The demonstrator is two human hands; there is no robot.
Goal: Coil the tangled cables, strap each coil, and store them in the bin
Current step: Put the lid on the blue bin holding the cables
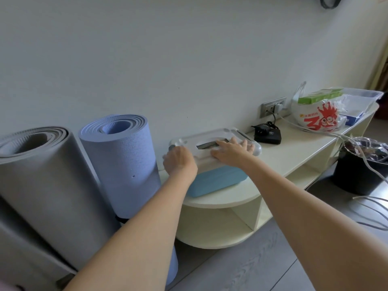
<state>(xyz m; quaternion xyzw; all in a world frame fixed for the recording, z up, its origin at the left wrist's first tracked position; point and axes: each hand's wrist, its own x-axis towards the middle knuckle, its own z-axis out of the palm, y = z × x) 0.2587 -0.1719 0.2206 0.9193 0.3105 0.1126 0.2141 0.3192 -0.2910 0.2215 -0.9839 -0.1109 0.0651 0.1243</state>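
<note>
Both hands are on the blue storage bin (pixel 218 181) at the near, rounded end of a low cream shelf unit (pixel 279 156). Reaching from the lower left, the left hand (pixel 178 160) curls its fingers round the left end of the bin's white lid (pixel 189 141), gripping that edge. On top of the lid lies the right hand (pixel 231 149), palm down with the fingers spread and nearly straight, pressing on the surface just right of the rectangular handle opening in the lid's middle. The lid sits over the bin, so what the bin holds is hidden. Thin white cables (pixel 315 129) run from a wall socket (pixel 273 106) across the shelf top and drop off its front edge towards the floor on the right, where more loose loops lie. Just beyond the bin, a small black box (pixel 269 135) with a black adapter and cord on top rests on the shelf. Farther along stand a white plastic bag (pixel 317 116) printed in red, holding a green box, and a clear plastic container (pixel 365 97) at the far end. On the floor beside the shelf is a black bucket (pixel 354 175) lined with a shiny bag. Left of the bin, two rolled exercise mats stand upright: a lilac mat (pixel 121 164) touching the shelf end, and a grey mat (pixel 42 185) beside it.
</note>
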